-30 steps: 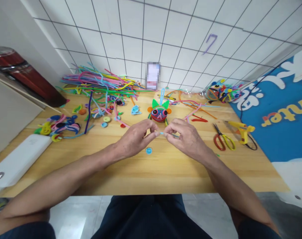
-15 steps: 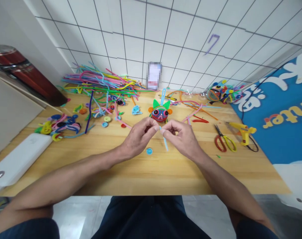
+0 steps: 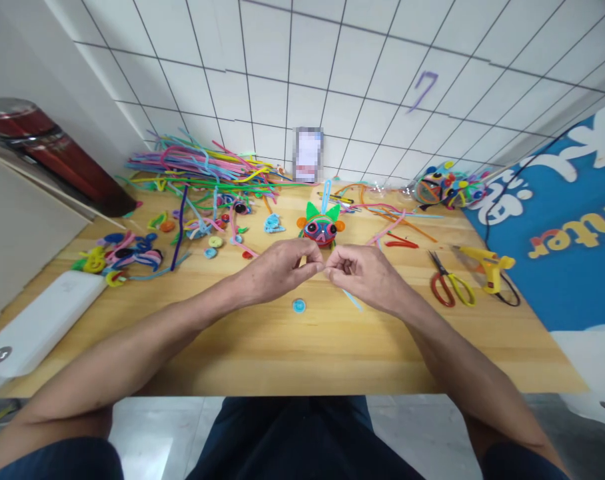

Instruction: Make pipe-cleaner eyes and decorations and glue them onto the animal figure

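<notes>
A light blue pipe cleaner (image 3: 353, 300) pokes out below my right hand (image 3: 365, 275), whose fingers are closed on it. My left hand (image 3: 288, 268) is pinched at the same spot, its fingertips meeting those of the right; the part between them is hidden. Just behind both hands sits a colourful round figure (image 3: 321, 230) with green ears, orange side discs and a blue loop on top. A blue button (image 3: 299, 306) lies on the wooden table (image 3: 292, 360), in front of my left hand.
Pipe cleaners (image 3: 197, 163) are heaped at the back left, near a red thermos (image 3: 62, 157). A white power bank (image 3: 42, 323) lies left. Scissors (image 3: 447, 283) and a yellow glue gun (image 3: 490, 267) are right. A phone (image 3: 308, 155) leans on the wall.
The hanging end of the light blue pipe cleaner has swung to the right and now slants from under my right hand. My hands have stayed nearly in place, fingertips together.
</notes>
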Tool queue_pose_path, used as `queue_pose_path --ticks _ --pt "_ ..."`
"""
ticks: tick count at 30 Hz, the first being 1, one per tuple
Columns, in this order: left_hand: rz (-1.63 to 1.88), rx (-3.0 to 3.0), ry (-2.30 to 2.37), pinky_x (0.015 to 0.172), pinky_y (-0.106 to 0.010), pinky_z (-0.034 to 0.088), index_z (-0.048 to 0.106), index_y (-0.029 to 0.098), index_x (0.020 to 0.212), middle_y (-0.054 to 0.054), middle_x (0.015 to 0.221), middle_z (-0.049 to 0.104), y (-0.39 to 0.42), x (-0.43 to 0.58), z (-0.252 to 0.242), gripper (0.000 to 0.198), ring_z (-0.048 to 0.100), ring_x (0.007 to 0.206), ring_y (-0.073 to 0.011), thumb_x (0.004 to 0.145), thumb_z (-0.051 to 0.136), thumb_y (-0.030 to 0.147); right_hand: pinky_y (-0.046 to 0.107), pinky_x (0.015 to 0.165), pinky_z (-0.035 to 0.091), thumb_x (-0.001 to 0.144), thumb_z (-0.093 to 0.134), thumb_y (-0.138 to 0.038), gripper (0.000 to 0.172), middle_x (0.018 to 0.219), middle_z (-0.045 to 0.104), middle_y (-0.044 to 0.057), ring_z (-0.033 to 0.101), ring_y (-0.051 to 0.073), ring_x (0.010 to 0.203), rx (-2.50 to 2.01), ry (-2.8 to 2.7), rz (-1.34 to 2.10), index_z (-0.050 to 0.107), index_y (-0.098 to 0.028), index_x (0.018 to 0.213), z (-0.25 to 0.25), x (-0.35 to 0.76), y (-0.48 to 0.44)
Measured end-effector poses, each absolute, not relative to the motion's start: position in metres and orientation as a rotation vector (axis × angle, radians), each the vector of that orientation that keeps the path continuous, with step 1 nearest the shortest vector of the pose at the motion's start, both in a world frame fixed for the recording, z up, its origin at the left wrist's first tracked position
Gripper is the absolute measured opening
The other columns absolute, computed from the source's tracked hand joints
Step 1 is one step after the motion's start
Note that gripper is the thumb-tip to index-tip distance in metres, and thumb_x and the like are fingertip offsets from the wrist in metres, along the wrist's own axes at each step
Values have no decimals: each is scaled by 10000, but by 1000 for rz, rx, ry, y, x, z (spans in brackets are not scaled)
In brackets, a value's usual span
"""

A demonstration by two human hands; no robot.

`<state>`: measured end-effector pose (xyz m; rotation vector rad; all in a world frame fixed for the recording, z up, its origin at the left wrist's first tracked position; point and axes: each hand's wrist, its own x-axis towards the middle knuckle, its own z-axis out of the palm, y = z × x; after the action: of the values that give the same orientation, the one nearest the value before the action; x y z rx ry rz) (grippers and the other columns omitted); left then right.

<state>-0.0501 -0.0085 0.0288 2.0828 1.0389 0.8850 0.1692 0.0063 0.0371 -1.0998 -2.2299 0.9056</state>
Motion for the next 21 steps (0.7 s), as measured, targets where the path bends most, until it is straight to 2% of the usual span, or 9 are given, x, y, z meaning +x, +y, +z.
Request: queue_pose_path --ticks 3,6,10,12,16,21 --pt "939 2023 1042 633 -243 358 638 169 805 25 724 576 -10 -47 27 171 476 653 -108 944 588 254 246 558 338 839 633 -223 119 628 573 -43 478 88 571 -1078 -2226 865 650 -181 729 39 168 7" --pt "1106 1752 1022 610 -246 356 642 170 808 14 739 582 -13 -37 19 194 465 651 -110 923 633 326 247 547 323 862 649 -287 163 631 559 -45 449 88 573 -1057 -2090 984 646 -181 739 38 165 9" --pt "1270 1187 956 506 -239 251 618 185 859 71 615 421 -14 -21 9 262 306 523 -85 887 688 436 253 554 336 841 690 -397 243 639 556 -40 444 95 583 -1012 -1829 1176 639 -182 740 36 159 17" --pt "1256 1096 916 489 -241 208 613 188 859 85 590 370 -10 -19 10 280 256 503 -81 873 700 454 257 568 355 810 706 -404 242 640 562 -36 458 101 590 -998 -1762 1267 643 -181 738 35 159 24" --pt "1066 1356 910 531 -242 244 661 166 840 56 630 458 6 -34 21 252 321 547 -82 859 713 412 263 565 332 775 712 -386 228 605 537 -41 440 100 574 -1019 -1825 1395 649 -177 711 38 166 36" --pt "919 1633 930 604 -251 312 661 160 814 14 710 552 17 -51 29 247 436 642 -111 863 692 400 261 542 259 803 714 -442 294 598 473 -59 373 87 563 -1055 -1956 1441 629 -177 711 43 169 38"
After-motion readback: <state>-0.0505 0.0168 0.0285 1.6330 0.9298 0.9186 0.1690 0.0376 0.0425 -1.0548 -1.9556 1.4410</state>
